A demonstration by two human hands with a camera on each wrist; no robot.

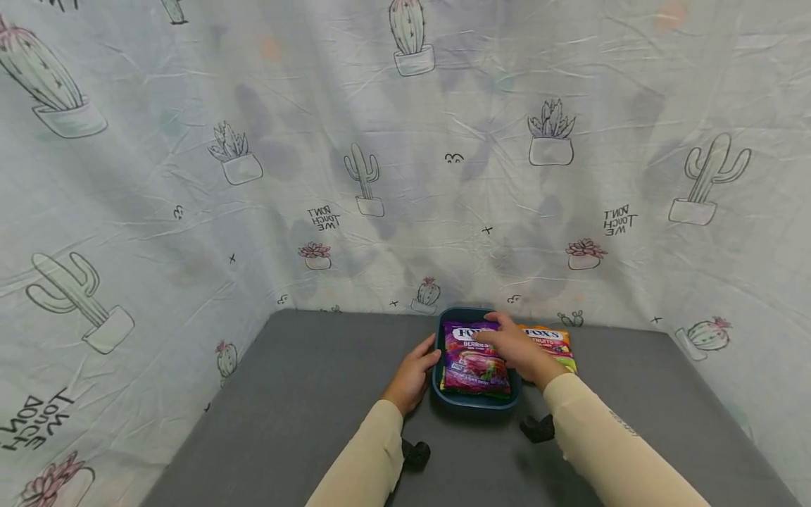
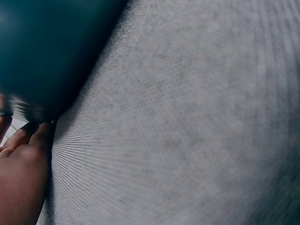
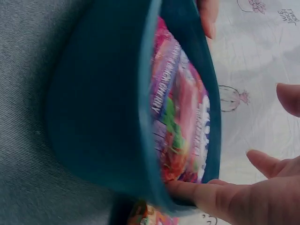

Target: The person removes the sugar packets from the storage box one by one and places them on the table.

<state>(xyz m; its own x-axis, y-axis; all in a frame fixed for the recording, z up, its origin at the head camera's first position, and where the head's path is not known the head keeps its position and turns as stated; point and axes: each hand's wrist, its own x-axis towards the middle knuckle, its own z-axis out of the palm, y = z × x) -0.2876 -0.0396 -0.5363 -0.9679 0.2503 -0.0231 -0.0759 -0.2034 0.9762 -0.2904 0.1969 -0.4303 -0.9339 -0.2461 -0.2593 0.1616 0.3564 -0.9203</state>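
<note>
A dark teal plastic container [image 1: 475,403] stands on the grey table, with a purple Fox's Berries candy bag [image 1: 476,366] lying inside. My left hand [image 1: 412,373] rests against the container's left outer wall, fingers fairly straight. In the left wrist view part of that hand [image 2: 21,173] shows under the wall. From the right, my right hand [image 1: 516,346] reaches over the rim, its fingers spread above the bag. In the right wrist view one finger of the right hand [image 3: 239,197] dips inside the rim beside the bag, while others extend free.
An orange Fox's Fruits candy bag [image 1: 550,343] lies just right of the container, partly behind the right hand. A cactus-printed curtain [image 1: 405,176] hangs along the back and sides of the grey table [image 1: 317,408].
</note>
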